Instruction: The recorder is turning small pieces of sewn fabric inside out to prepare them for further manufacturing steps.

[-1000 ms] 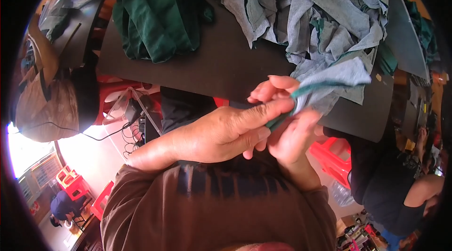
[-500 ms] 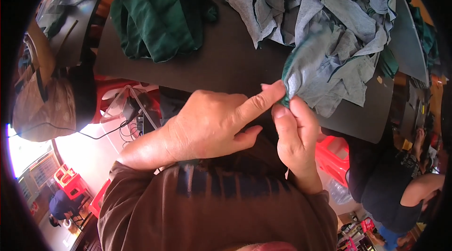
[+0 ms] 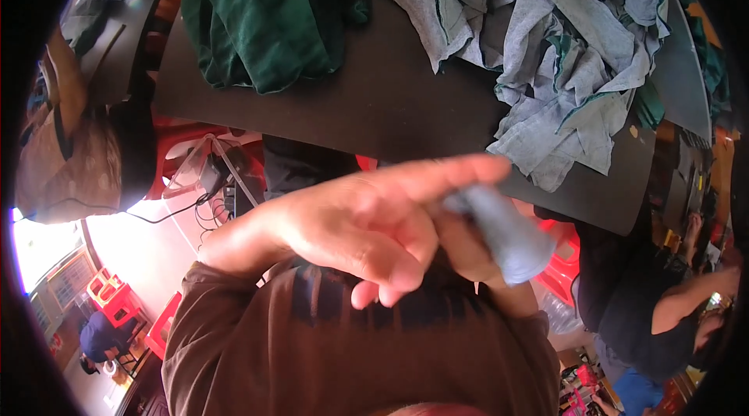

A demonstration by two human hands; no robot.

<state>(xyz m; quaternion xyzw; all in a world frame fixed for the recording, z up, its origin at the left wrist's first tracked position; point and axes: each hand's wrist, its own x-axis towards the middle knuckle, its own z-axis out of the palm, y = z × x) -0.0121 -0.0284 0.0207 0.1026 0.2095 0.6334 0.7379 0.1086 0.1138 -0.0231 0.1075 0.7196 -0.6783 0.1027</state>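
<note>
My left hand [image 3: 351, 221] is in front of my chest, its index finger stretched out to the right and its other fingers loosely bent and apart, with nothing in it. Partly behind it, my right hand [image 3: 466, 248] holds a small grey fabric piece [image 3: 515, 238] that is smeared by motion. The left hand hides the right fingertips. Beyond the hands, at the right of the table, lies a heap of grey cut fabric pieces [image 3: 538, 72] with green edges, some overlapping the others.
A bundle of dark green fabric [image 3: 265, 18] lies on the dark table [image 3: 374, 108] at the far left. Red plastic stools [image 3: 563, 248] and a black cable [image 3: 168, 221] are below the table's near edge. A co-worker in dark clothing [image 3: 636, 303] is at the right.
The fabric piece has come away from the table's edge, down toward my body, in my right hand. My left fingers have let go of it, and the index finger now points outward.
</note>
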